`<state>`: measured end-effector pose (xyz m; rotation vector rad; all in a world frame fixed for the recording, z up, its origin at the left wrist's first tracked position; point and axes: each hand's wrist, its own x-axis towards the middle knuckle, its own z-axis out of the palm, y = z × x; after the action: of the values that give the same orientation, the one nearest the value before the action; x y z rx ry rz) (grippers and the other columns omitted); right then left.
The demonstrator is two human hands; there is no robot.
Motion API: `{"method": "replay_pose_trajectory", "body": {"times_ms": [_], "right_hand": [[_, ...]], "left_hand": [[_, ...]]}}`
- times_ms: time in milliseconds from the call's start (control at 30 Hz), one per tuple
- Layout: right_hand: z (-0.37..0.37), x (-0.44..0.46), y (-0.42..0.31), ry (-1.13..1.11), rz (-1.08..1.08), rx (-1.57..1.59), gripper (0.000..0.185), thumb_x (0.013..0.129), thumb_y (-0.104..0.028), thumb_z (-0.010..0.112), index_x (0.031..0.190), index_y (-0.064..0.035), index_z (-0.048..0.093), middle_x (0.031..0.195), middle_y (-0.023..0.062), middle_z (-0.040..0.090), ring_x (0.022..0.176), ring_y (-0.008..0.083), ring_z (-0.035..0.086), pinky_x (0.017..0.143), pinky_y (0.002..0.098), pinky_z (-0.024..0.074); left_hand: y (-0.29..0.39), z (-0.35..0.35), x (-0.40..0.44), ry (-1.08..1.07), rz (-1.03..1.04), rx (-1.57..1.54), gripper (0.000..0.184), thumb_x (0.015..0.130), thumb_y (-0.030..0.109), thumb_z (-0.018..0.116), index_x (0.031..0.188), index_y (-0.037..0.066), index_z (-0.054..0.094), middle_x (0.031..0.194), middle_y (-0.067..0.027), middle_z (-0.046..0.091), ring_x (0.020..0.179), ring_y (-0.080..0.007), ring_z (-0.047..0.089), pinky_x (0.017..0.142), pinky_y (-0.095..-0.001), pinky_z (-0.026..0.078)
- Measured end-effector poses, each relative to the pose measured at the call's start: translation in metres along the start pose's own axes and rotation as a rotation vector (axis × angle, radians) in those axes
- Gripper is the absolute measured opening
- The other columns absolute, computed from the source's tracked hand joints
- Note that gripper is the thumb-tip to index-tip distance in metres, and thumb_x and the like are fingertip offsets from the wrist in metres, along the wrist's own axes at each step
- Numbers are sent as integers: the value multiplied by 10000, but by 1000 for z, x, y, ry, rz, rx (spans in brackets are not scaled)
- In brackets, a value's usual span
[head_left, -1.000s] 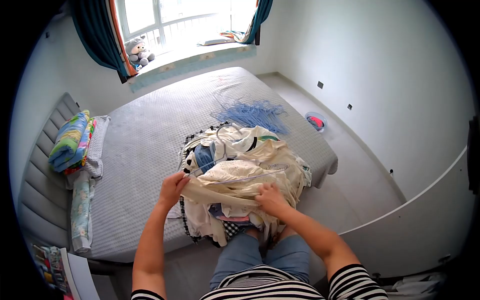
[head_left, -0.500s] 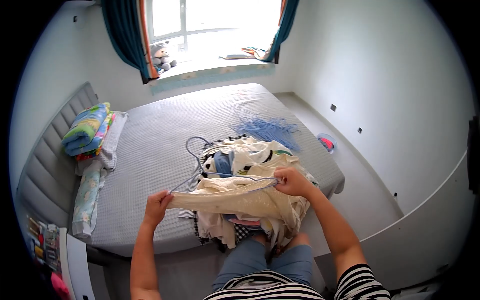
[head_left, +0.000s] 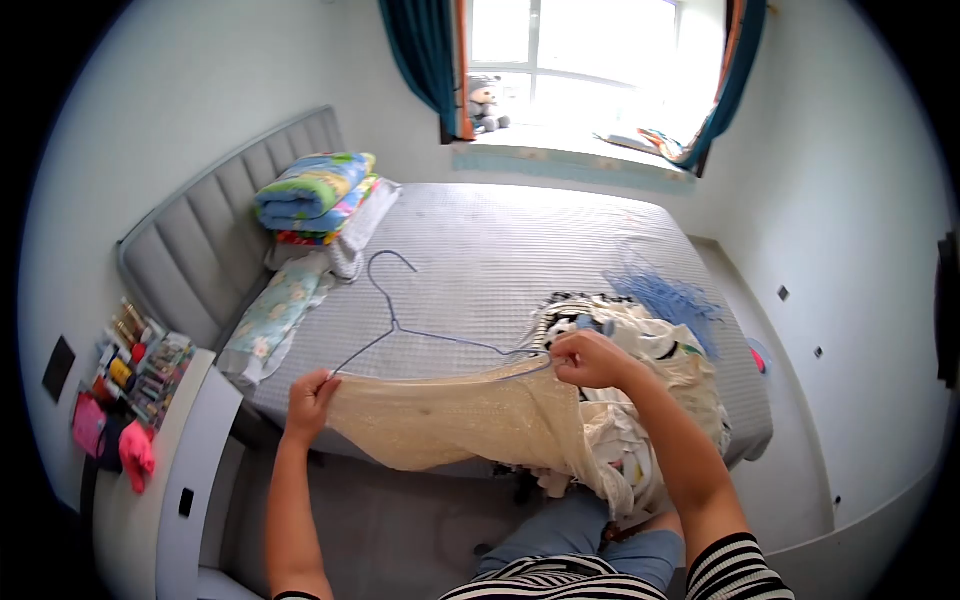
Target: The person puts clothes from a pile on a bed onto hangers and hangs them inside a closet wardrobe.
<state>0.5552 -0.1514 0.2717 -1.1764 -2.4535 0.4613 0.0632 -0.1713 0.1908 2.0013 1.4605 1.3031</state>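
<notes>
A cream garment (head_left: 460, 415) with a shiny fabric hangs stretched between my hands over the bed's near edge. My left hand (head_left: 312, 402) pinches its upper left corner together with one end of a blue wire hanger (head_left: 396, 326). At the other corner my right hand (head_left: 588, 358) is closed on the cloth and the hanger's right end. The hanger's hook points up and away from me. To the right, partly behind my right forearm, lies a heap of clothes (head_left: 650, 335), mostly white and cream.
Several blue hangers (head_left: 665, 305) lie tangled beyond the heap on the grey bed (head_left: 480, 235). Folded quilts (head_left: 312, 195) and a floral pillow (head_left: 275, 315) lie by the headboard. At left stands a white dresser (head_left: 185, 440) with cosmetics. A basin (head_left: 760, 357) is on the floor at right.
My view has turned left, so the bed and heap appear further right. The garment and hanger have moved left, off the heap, and the cloth is spread wider. Both hands keep their hold.
</notes>
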Motion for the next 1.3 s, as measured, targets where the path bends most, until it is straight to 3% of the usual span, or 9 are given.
{"method": "replay_pose_trajectory", "body": {"times_ms": [367,467,567,633,667,700,867,1000,1300], "right_hand": [[24,6,10,52,83,54,174,731,-148,585,734,8,507,632,149,535,588,269,573,566,401,433],[31,16,25,41,213,192,158,844,-146,610,865,-8,536,795,157,644,770,202,658,661,357,493],[57,29,8,127,-21,819,244,966,-213,601,1130,-50,526,1071,174,678,1047,202,645,842,345,520],[57,16,-12,-2,142,623,457,1014,-318,554,1389,-113,393,1288,176,613,1224,278,578,990,376,481],[62,13,-9,2,112,259,533,1003,-324,567,1454,-115,373,1248,164,645,1140,316,623,941,406,496],[67,5,-9,17,127,63,461,995,-325,577,1378,-84,491,1151,155,687,1032,318,660,873,412,510],[70,1,-14,179,326,661,260,979,-293,580,998,-47,662,868,167,692,832,323,677,726,419,516],[86,24,-61,28,48,-186,229,963,-261,563,867,-53,548,752,156,635,785,372,636,643,487,471],[113,130,-143,-113,-127,268,314,1015,-274,491,878,3,544,730,211,570,715,403,553,646,476,422]], "left_hand": [[-22,20,-18,-151,7,26,273,930,212,679,811,-19,594,629,-87,463,626,-128,444,586,-335,394],[-22,27,-16,-243,-70,-38,293,926,234,688,786,-9,602,626,-53,489,633,-115,481,588,-320,397],[-29,36,-16,-182,-174,-248,291,929,242,688,769,8,626,647,5,531,651,-79,480,590,-286,398],[-32,35,-14,-136,-213,-356,284,933,244,687,765,18,642,669,38,551,665,-56,473,592,-263,397],[-31,30,-15,-136,-219,-371,279,935,243,686,767,23,649,682,49,557,672,-47,470,593,-254,397],[-33,25,-15,-133,-227,-384,274,937,242,685,768,27,657,694,60,564,679,-38,467,595,-244,396],[-64,18,-28,-131,-271,-333,287,936,255,691,764,28,654,689,70,554,674,-30,457,594,-234,385],[-87,8,-40,-89,-317,-371,272,935,271,704,798,43,649,717,77,563,675,-23,467,599,-220,386],[-120,-119,-84,459,-182,-1004,372,943,313,684,1195,84,534,986,-37,670,895,-154,657,815,-308,549]]}}
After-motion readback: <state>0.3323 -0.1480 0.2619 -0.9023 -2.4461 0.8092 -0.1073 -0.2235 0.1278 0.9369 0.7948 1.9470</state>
